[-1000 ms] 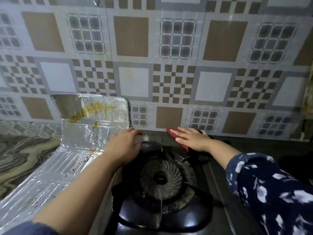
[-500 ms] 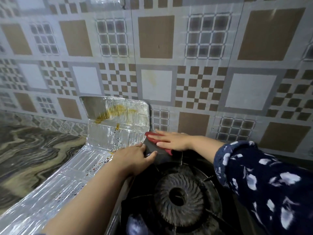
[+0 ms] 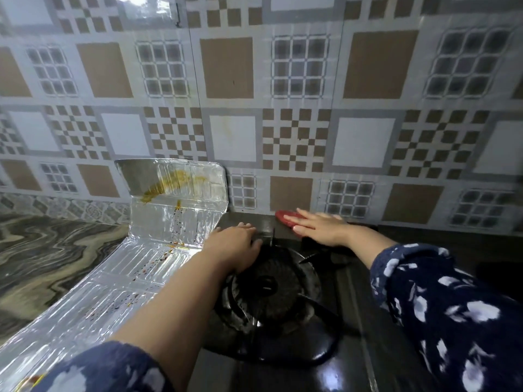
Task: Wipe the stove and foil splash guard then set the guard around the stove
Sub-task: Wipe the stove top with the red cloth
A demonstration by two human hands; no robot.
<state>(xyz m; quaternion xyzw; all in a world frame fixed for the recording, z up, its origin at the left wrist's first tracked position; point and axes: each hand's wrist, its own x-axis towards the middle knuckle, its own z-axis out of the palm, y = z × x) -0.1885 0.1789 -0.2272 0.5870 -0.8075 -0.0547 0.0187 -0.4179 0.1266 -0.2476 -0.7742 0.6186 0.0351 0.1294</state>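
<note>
Black gas stove (image 3: 283,295): rigid, greasy. Red cloth (image 3: 284,217) pressed flat at rear edge under right hand (image 3: 319,228). Left hand (image 3: 235,247) rested flat on burner rim, nothing held. Stained silver foil splash guard (image 3: 169,210) propped beside stove on marbled surface (image 3: 42,256): judged light, crumple-prone; best held by edges.

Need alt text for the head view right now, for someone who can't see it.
The right hand presses a red cloth flat on the black stove near the tiled wall; the left hand rests by the burner, stained foil splash guard at left.
</note>
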